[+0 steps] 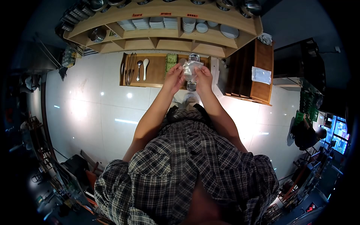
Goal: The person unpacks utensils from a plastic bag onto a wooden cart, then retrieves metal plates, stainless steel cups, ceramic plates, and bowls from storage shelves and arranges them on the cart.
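A clear, crinkled plastic piece [192,67] is stretched between my two hands, above an open wooden drawer [157,80]. My left hand [174,77] pinches its left side, and my right hand [203,77] grips its right side. Beneath the plastic lies a metal-ended holder [191,86], partly hidden by it. Just left of my hands are green packets [171,59]. Farther left in the drawer are a white spoon [145,69], a dark-headed spoon [139,69] and several chopsticks [130,69].
Wooden shelves [161,44] with white dishes [157,23] stand beyond the drawer. To the right, a wooden cabinet [262,56] carries a wrapped packet [261,75]. Another person [304,133] is at the far right near green crates [309,103].
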The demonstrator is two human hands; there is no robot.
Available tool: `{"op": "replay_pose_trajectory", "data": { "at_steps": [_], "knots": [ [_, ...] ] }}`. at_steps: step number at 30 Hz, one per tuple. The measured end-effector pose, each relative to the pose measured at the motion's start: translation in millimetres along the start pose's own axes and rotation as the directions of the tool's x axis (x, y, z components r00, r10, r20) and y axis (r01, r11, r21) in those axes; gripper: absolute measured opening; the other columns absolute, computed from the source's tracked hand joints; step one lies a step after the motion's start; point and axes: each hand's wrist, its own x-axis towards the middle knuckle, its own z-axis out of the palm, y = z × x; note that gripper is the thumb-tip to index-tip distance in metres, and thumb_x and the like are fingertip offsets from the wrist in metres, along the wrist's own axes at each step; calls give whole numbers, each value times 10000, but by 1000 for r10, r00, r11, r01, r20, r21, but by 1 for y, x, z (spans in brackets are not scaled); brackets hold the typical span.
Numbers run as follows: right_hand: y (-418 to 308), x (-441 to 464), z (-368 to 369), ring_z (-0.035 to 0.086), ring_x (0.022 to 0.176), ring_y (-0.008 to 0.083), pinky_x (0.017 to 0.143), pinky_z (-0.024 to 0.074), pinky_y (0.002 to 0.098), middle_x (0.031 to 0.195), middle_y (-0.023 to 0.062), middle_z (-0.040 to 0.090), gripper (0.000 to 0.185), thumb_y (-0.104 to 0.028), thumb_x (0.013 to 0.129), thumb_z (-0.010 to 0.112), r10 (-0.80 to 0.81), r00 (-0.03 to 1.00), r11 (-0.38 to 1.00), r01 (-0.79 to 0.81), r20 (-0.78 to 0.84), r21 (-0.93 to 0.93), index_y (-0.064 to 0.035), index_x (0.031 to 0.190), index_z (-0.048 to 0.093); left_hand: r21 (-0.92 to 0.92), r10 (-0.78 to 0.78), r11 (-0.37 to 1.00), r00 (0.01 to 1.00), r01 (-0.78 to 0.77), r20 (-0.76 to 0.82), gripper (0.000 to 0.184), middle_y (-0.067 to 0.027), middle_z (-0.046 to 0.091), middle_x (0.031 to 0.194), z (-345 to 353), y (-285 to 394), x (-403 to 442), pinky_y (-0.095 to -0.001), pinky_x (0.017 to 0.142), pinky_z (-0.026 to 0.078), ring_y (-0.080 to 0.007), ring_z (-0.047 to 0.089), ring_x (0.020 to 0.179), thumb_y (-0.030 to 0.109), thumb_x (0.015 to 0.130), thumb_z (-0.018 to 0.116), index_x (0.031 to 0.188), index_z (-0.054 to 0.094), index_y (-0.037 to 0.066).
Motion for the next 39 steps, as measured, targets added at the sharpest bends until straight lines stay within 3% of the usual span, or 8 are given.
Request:
{"op": "replay_pose_trajectory", "data": {
  "at_steps": [6, 8, 9, 14, 21, 27, 37, 39],
  "knots": [
    [-3, 0, 3, 608, 764, 112, 684, 482, 245, 906, 59, 658, 146, -37, 860, 643, 58, 998, 998, -58, 22, 5, -5, 993, 590, 17, -12, 1000, 984, 15, -175, 224, -62, 603, 1007, 5, -6, -2, -283, 689, 520, -158, 614, 804, 71, 933, 547, 1154, 511, 80],
    [-3, 0, 4, 587, 740, 93, 686, 464, 230, 890, 45, 655, 130, -36, 866, 636, -78, 997, 972, 69, -31, -223, 1, 980, 586, 827, 822, 397, 555, -398, -128, 161, -58, 589, 1007, -19, -25, 18, -259, 710, 493, -138, 590, 793, 71, 929, 557, 1088, 569, 50],
    [-4, 1, 4, 587, 740, 93, 686, 464, 230, 890, 45, 655, 130, -36, 866, 636, -80, 996, 972, 71, -32, -222, 1, 980, 586, 826, 821, 397, 556, -400, -125, 161, -58, 589, 1007, -6, -19, 11, -259, 710, 493, -138, 590, 793, 71, 929, 557, 1088, 569, 50],
    [-3, -3, 9, 588, 800, 87, 718, 453, 219, 928, 47, 657, 145, -26, 867, 630, -129, 988, 962, 146, 84, -231, 15, 998, 582, 797, 451, 519, 891, -309, 53, 197, 7, 564, 805, 39, 1, -14, -230, 637, 441, -80, 511, 673, 97, 905, 607, 1069, 599, -13],
    [-7, -1, 8, 608, 870, 112, 761, 473, 235, 997, 77, 652, 279, 21, 850, 598, 17, 995, 983, 1, 98, -182, 23, 1120, 531, 314, 145, 939, 989, -138, -1, 172, 44, 581, 786, 58, 15, -20, -186, 549, 359, -29, 481, 648, 138, 929, 589, 1080, 619, 62],
    [-19, 6, -4, 620, 906, 151, 807, 482, 262, 1041, 87, 647, 423, 13, 818, 620, 45, 979, 909, 41, 196, -415, 7, 1227, 510, 294, -153, 948, 984, 119, 93, 136, 29, 631, 872, 34, 25, -15, -210, 641, 418, -42, 517, 727, 155, 941, 578, 1014, 645, 63],
    [-39, 8, -2, 644, 906, 228, 800, 500, 292, 979, 95, 670, 216, -8, 767, 642, -2, 927, 549, 315, 375, -774, -4, 980, 674, 800, 256, 562, 964, -208, 70, 336, -64, 634, 987, 26, 16, -8, -277, 877, 425, -190, 585, 915, 232, 955, 554, 1241, 529, 56],
    [-43, -3, 1, 648, 891, 260, 798, 507, 300, 962, 93, 666, 202, 5, 756, 622, -164, 882, 372, 470, 441, -801, -3, 950, 677, 577, -63, 790, 963, 208, -261, 402, -107, 625, 1058, 29, 31, -7, -333, 903, 447, -246, 598, 962, 308, 977, 498, 1282, 472, 48]
  ]
}}
